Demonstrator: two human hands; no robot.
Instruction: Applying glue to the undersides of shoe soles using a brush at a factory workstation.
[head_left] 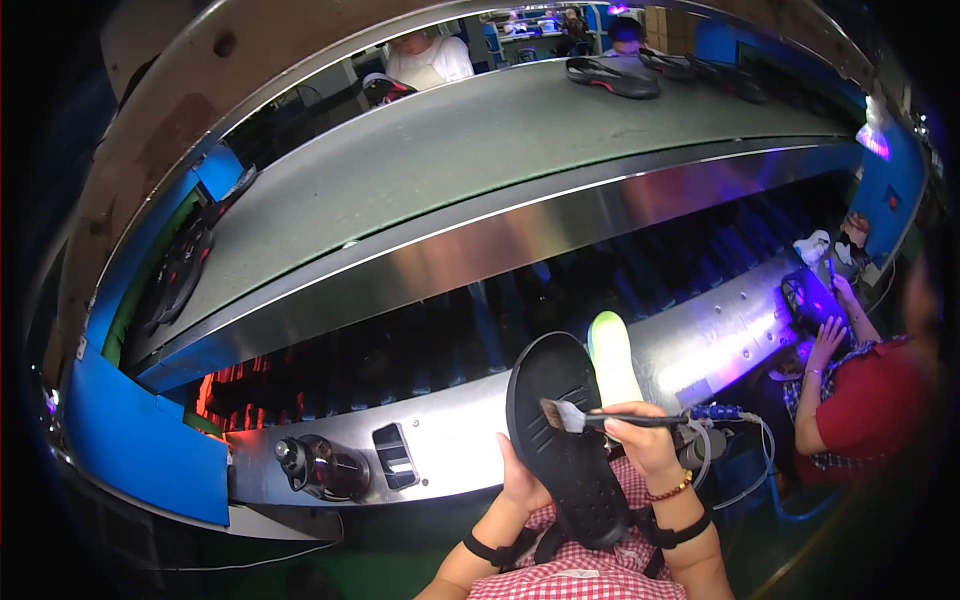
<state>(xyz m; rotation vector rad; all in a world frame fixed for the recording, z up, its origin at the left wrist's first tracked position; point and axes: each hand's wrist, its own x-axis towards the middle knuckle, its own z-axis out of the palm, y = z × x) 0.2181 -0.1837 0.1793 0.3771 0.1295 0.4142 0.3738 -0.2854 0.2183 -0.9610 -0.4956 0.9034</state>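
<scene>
A black shoe sole (562,372) is tilted up in front of me, its inner face with slots and small holes toward me. My left hand (522,482) is closed on its left edge, the fingers partly behind it. In my right hand (645,442) is a flat brush (572,417) with a dark handle, gripped between thumb and fingers. Its bristles lie against the upper middle of the sole's inner face. A blue fitting and clear tubing run off to the right behind the handle. Just beyond the sole, a yellow-green sole-shaped piece (613,350) rests on the metal ledge (470,418).
A dark bottle (325,468) stands on the ledge at left, beside a black recessed panel (396,456). Beyond is a green conveyor belt (400,180) carrying dark soles (612,78) at far right and others (180,277) at left. A person in red (862,400) works close on my right.
</scene>
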